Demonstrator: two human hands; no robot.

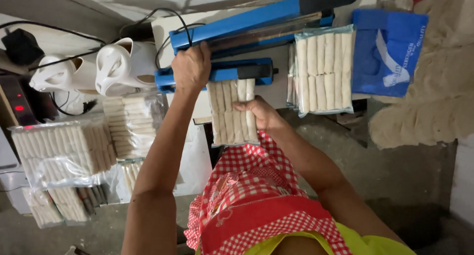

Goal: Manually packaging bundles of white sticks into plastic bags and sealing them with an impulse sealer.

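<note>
The left hand (191,67) presses the blue impulse sealer's arm (217,72) down while the right hand (261,114) grips the clear, soft, slippery-looking plastic bag of pale rolls (231,114) by its side, its mouth under the sealer.

— Over on our left we have stacked clear bags of pale rolls (61,149), with two white plastic jugs (98,67) lying just behind them.
— And on our right, a sealed pack of rolls (324,70) beside a blue bag (390,52).
</note>
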